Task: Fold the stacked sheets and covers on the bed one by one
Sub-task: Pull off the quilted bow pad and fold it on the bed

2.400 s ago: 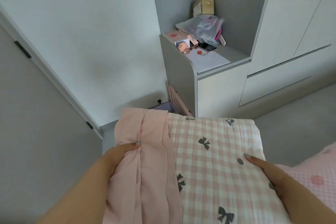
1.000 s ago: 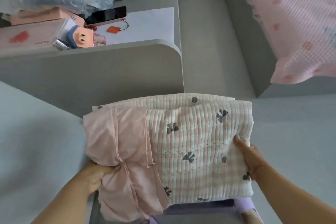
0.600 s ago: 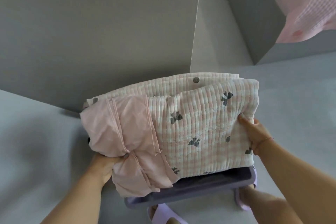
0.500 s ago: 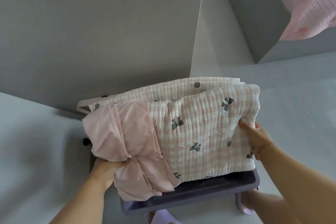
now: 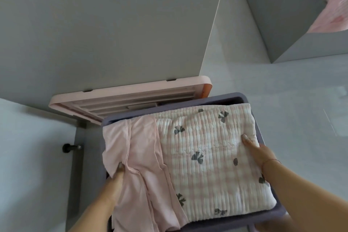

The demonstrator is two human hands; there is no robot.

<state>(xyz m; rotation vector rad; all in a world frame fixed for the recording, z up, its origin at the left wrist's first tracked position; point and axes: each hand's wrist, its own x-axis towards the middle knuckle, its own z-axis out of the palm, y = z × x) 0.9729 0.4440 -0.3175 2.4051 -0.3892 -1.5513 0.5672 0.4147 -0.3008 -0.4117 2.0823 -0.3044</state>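
Covers [image 5: 207,154], folded into one thick bundle, lie in the purple bin [image 5: 260,128] on the floor [image 5: 282,90], filling it nearly edge to edge. The checked, bow-printed quilted piece takes the right and middle; a plain pink sheet [image 5: 139,156] is lapped over the left side and hangs past the bin's near-left corner. Behind the bin's far edge a pink slatted lid [image 5: 131,100] leans against the grey cabinet [image 5: 113,24]. A corner of the bed [image 5: 331,5], in pink fabric, shows at upper right.

As for handling, the bundle looks soft, bulky and light for its size; the quilted layer should hold its fold, while the thin pink sheet is limp and likely to slip loose or bunch. It is best held at both short ends, with fingers under the lower layers so the stack comes away together, or pressed flat from above to seat it.

The right hand [image 5: 258,149] rests on the right edge of the quilted cover, thumb on top, the other fingers hidden over the edge. The left hand [image 5: 117,175] is half buried in the pink sheet at the left edge, gripping its folds.
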